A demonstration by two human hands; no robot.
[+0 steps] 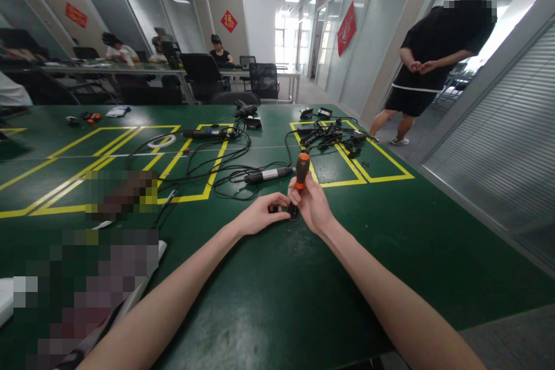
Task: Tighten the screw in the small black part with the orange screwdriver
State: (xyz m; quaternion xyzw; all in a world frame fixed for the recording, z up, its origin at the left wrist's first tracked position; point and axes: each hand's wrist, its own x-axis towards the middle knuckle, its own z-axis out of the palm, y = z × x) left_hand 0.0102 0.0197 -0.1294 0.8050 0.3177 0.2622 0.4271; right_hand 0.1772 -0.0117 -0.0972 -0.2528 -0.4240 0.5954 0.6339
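Note:
My right hand (313,202) is closed round a screwdriver (302,170) with an orange and black handle. The handle stands nearly upright, and its shaft is hidden behind my fingers. My left hand (262,214) holds a small black part (293,212) against the green table, fingers curled over it. The two hands are close together, with the part between them. Just beyond them lies a grey and black corded electric screwdriver (269,175).
Black cables (203,167) loop over the green table (347,277). A heap of black parts (332,136) lies at the right within yellow tape. A second corded tool (208,134) and a drill (245,110) lie farther back. At the right stands a person (446,40).

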